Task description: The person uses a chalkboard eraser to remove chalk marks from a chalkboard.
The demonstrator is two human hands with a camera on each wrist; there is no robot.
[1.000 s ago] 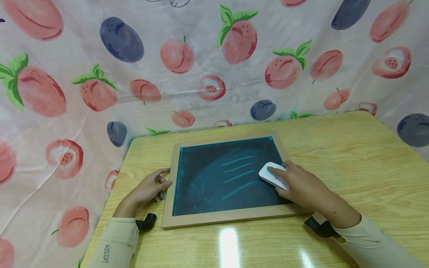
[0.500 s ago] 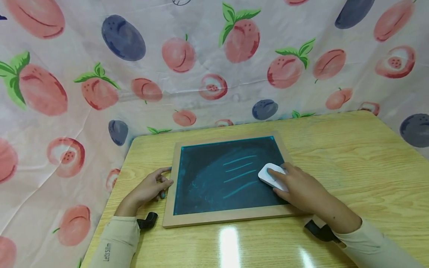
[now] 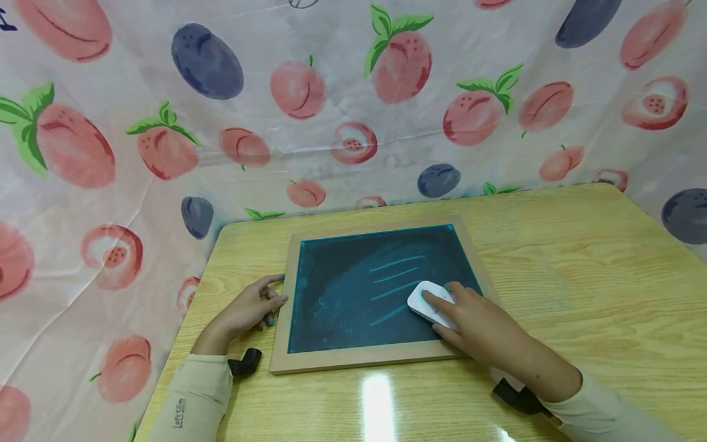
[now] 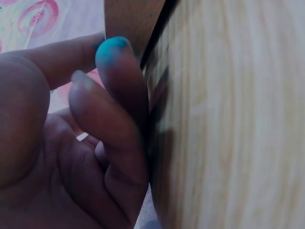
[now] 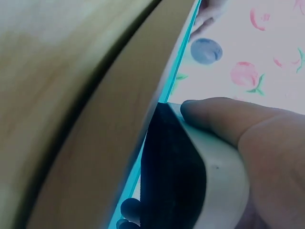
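Observation:
A small chalkboard (image 3: 342, 288) in a pale wooden frame lies on the table, with several slanting blue chalk lines across its middle. My right hand (image 3: 480, 319) grips a white chalkboard eraser (image 3: 428, 301) and holds it against the board, over the right ends of the lower lines. Its dark felt side (image 5: 174, 171) shows in the right wrist view, close to the board's blue inner edge. At the frame's left side, my left hand (image 3: 248, 310) touches the wood with thumb and index finger, the other fingers bent beneath. Blue chalk colours a fingertip (image 4: 113, 50) there.
The wooden table (image 3: 580, 276) reaches past the board on both sides. A fruit-patterned cloth (image 3: 342, 80) hangs behind and to the left. Black wrist mounts (image 3: 245, 362) sit at both cuffs.
My right hand has slid the eraser left and slightly down across the board, onto the ends of the lower chalk lines. The left hand stays at the frame; the head view shifts slightly.

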